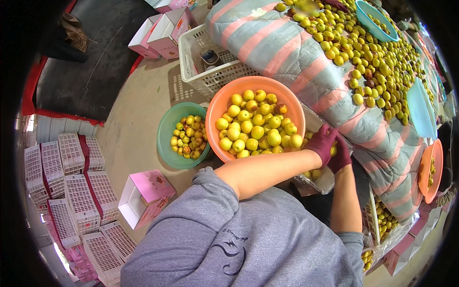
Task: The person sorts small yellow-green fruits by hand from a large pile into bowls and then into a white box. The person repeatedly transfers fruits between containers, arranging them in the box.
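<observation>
My left hand and my right hand, both in maroon gloves, meet above a plastic-lined box. The fingers are curled and overlap, so their grip is mostly hidden. A yellow-green jujube shows in the gap between the hands; whether it is held is unclear. More jujubes lie in the box under my wrists. To the left, beside my left forearm, an orange basin holds many yellow-green jujubes. Partly behind it, a green basin contains smaller, browner ones.
A striped quilt bears a spread of jujubes and blue basins. Beyond the orange basin stands a white plastic crate. Pink cartons sit on the floor, with stacked crates at left. Another person's gloved hand appears upper right.
</observation>
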Demonstrator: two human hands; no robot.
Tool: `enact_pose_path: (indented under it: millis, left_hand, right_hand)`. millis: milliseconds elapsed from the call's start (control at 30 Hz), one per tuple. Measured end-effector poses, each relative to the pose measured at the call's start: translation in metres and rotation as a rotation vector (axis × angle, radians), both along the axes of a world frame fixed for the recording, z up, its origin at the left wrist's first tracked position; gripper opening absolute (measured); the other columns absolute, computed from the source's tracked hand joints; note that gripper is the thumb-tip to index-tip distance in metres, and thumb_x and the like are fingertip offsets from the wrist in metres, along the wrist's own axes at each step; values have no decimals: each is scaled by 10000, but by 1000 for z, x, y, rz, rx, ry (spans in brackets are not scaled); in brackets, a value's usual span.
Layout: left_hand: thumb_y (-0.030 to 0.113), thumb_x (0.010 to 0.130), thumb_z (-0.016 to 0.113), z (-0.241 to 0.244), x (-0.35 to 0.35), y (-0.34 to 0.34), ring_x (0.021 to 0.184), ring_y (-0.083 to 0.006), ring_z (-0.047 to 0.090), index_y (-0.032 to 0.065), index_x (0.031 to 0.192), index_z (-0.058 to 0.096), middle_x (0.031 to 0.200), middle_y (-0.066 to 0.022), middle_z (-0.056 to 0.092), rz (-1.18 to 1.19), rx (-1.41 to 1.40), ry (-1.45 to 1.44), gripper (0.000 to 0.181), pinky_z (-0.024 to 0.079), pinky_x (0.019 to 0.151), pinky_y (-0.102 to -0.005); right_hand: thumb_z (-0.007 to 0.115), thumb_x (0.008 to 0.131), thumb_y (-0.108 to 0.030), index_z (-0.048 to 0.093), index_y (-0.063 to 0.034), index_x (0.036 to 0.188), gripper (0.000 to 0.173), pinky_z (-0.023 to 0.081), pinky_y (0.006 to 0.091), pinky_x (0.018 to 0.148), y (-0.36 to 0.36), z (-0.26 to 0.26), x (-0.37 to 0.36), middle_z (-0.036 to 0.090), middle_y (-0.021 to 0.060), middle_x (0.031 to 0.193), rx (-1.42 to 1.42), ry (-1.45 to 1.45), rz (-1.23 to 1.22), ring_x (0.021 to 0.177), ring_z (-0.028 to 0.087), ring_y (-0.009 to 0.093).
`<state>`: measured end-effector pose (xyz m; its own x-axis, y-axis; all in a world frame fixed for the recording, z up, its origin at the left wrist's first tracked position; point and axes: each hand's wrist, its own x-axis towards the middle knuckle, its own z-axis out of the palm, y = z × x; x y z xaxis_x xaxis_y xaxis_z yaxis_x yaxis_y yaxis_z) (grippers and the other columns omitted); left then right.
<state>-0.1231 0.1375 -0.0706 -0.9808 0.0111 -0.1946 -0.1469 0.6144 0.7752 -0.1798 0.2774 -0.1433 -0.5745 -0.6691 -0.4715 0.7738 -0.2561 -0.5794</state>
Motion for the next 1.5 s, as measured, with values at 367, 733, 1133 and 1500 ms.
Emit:
enact_pose_path:
  millis: [367,733,1133,1500]
  left_hand:
    - [114,717,691,53,48,-183,1051,-324,557,55,1167,548,1129,-163,571,205,-357,287,475,450,902,-391]
    - [377,607,766,20,62,-217,1260,-365,389,69,1321,420,1315,-209,464,444,-518,-174,851,315,1062,-415]
    - [226,566,802,-7,36,-251,1198,-313,474,95,1338,369,1269,-169,504,210,-316,-418,895,401,990,-386]
    - [145,512,796,-12,57,-240,1265,-287,413,128,1346,365,1321,-121,464,215,31,-69,939,364,1046,-369]
  right_hand:
    - [647,805,-285,553,-25,1185,470,457,399,881,27,-144,23,601,122,1133,905,400,-44,1044,567,265]
    - [576,751,-205,664,-88,859,183,489,426,775,-223,87,2,656,154,865,726,1655,533,863,611,368]
    - [616,780,-295,645,-108,1059,338,514,405,812,-281,98,-1,627,139,1076,974,1207,957,969,613,293]
    - [629,813,-249,584,-146,1134,340,567,372,666,-260,64,-24,638,111,977,399,425,1050,817,632,248]
